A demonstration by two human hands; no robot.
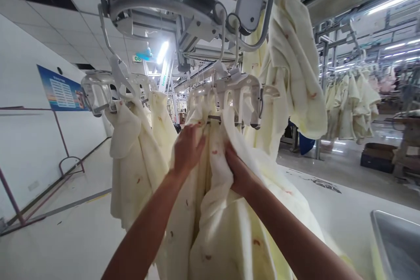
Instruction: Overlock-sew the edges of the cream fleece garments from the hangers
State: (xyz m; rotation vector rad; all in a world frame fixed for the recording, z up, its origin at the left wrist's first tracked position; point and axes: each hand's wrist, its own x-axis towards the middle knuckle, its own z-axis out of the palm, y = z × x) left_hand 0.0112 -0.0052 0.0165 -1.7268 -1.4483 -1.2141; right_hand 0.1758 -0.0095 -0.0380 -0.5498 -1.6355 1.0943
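Just below the grey plastic clip hanger (239, 82), the right hand's (243, 175) fingertips are lost behind the cream speckled fabric (226, 236), whose bottom gets chopped by the lower edge. Far left of the hanger, text on the blue rectangular poster (61, 89)? Too tiny to read. Lower right of it, the silver metal tray (398, 245) gets cut off.

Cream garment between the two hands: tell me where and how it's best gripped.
Probably best pinched at the upper fold of the cream garment, just below the hanger, with the right hand coming from the right. The cloth gathers narrow there and drapes loose and wide below, so a lower grip would likely give less control.
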